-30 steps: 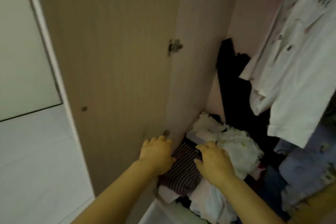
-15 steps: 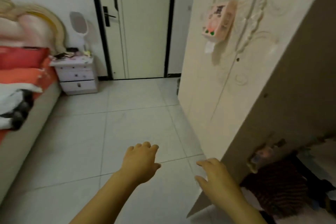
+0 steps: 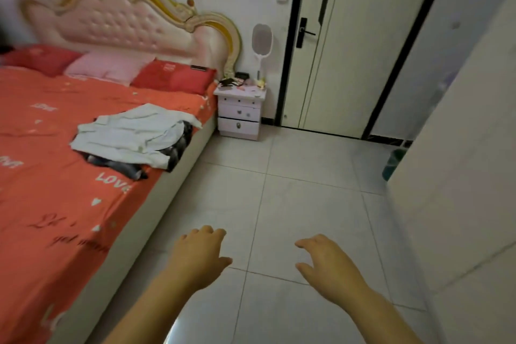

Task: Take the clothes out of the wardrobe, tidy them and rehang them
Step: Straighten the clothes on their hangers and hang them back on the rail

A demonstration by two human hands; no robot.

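Fingers [image 3: 208,232] of my left hand [image 3: 199,255] and right hand [image 3: 328,264] are loosely curled and hold nothing, both hovering at the bottom centre of the frame above the floor tiles [image 3: 307,176]. Clothes [image 3: 131,134] (a white garment spread over a dark one) lie on the orange bed [image 3: 42,181] at left centre, near its edge, while the pale wardrobe [image 3: 463,204] fills the right edge.
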